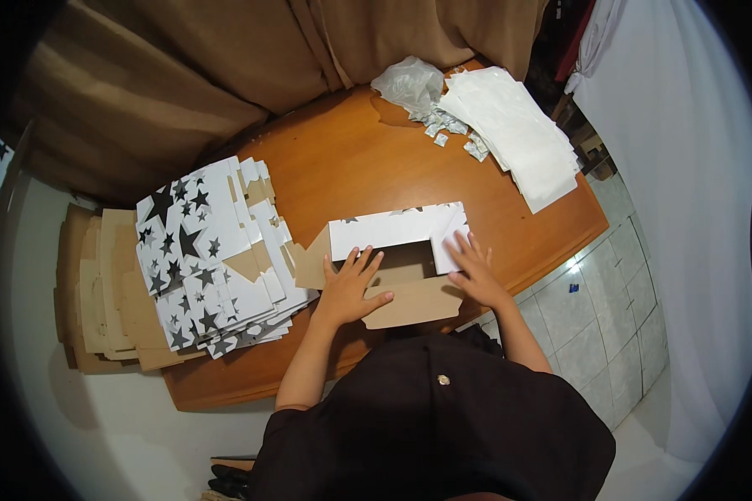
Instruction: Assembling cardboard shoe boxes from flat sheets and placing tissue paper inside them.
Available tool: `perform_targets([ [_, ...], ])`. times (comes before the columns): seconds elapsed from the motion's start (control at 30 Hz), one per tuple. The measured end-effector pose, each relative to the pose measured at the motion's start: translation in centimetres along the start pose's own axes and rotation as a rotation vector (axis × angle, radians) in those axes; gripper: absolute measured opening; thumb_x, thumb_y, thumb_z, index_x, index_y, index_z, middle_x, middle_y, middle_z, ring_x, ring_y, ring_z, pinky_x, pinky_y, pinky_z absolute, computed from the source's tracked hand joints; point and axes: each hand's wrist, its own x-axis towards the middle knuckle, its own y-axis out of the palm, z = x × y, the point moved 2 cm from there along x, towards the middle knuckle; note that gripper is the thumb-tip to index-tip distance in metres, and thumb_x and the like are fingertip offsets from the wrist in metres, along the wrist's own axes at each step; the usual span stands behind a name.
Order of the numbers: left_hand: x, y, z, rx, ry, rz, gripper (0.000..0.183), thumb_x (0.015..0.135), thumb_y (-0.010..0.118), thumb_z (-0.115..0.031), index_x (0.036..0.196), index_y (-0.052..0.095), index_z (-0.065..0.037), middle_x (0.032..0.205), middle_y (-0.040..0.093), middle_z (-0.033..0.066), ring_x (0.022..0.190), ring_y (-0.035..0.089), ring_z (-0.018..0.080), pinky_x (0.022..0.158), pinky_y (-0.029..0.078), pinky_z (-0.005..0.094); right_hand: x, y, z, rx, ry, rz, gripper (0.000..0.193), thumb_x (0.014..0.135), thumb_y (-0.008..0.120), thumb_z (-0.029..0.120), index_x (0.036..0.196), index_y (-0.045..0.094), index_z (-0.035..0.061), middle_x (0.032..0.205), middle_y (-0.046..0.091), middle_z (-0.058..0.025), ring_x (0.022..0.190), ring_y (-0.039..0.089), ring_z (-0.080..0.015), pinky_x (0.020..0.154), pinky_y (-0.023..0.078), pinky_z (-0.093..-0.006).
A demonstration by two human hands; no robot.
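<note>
Open carton at the worktop's near edge

The carton's long axis runs left to right, roughly along that edge; its opening faces up, one brown flap toward the person. Left hand and right hand lie with fingers spread on opposite ends. Shadow obscures part of the interior. Near the far edge, small packets adjoin a plastic bag, contents indistinct.

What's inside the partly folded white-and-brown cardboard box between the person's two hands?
In the white-and-brown cardboard box, only plain brown cardboard and dark shadow show. The shadow and the left hand hide parts, so anything there can't be seen.
</note>
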Motion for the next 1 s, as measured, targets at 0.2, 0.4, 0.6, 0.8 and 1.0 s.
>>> perform_targets([
  [0.2, -1.0, -1.3, -0.5, -0.033, 0.137, -0.254, 0.055, 0.085, 0.057, -0.039, 0.132, 0.047, -0.013, 0.140, 0.041, 0.0120, 0.132, 0.035, 0.0269, 0.102, 0.015, 0.0645, 0.8, -0.3, 1.6, -0.275, 0.126, 0.160, 0.055, 0.092, 0.034, 0.054, 0.132, 0.049, 0.0197, 0.148, 0.029, -0.0078, 0.140, 0.014, -0.0318, 0.102, -0.001, -0.0680],
  [0.4, -4.4, -3.2, 2.1, -0.191, 0.149, -0.958, 0.047, 0.081, 0.057, -0.010, 0.127, 0.046, -0.005, 0.132, 0.046, 0.0144, 0.121, 0.045, 0.0295, 0.103, 0.029, 0.0462, 0.4, 0.1, 0.6, -0.096, 0.117, 0.031, 0.046, 0.094, 0.037, 0.044, 0.129, 0.052, 0.0171, 0.144, 0.035, -0.0085, 0.138, 0.018, -0.0310, 0.102, -0.001, -0.0676],
  [0.6, -1.8, -0.1, 7.9, -1.010, -0.303, -1.015, 0.063, 0.081, 0.060, -0.010, 0.136, 0.031, -0.001, 0.138, 0.033, 0.0196, 0.131, 0.028, 0.0344, 0.108, 0.021, 0.0415, -1.6, 0.6, -2.0, 0.529, -0.079, -0.437, 0.039, 0.092, 0.045, 0.021, 0.123, 0.051, -0.0017, 0.133, 0.045, -0.0192, 0.124, 0.042, -0.0308, 0.105, 0.029, -0.0355],
  [0.8, 2.3, 4.7, 8.9, -0.854, -0.571, -0.366, 0.109, 0.064, 0.077, -0.026, 0.144, 0.005, -0.006, 0.144, 0.018, 0.0271, 0.134, 0.020, 0.0381, 0.109, 0.023, 0.0432, -2.6, 3.7, -1.5, 0.681, 0.054, -0.476, 0.041, 0.091, 0.048, 0.017, 0.128, 0.047, -0.0003, 0.130, 0.046, -0.0152, 0.124, 0.041, -0.0259, 0.105, 0.029, -0.0355],
  [1.0, 4.4, 6.4, 10.3, -0.867, -0.390, -0.310, 0.110, 0.066, 0.074, -0.023, 0.144, -0.002, -0.006, 0.141, 0.021, 0.0292, 0.130, 0.029, 0.0402, 0.108, 0.026, 0.0421, -3.6, 5.4, -1.0, 0.680, 0.080, -0.555, 0.047, 0.092, 0.049, 0.024, 0.132, 0.044, 0.0009, 0.136, 0.040, -0.0155, 0.128, 0.034, -0.0259, 0.107, 0.024, -0.0363],
])
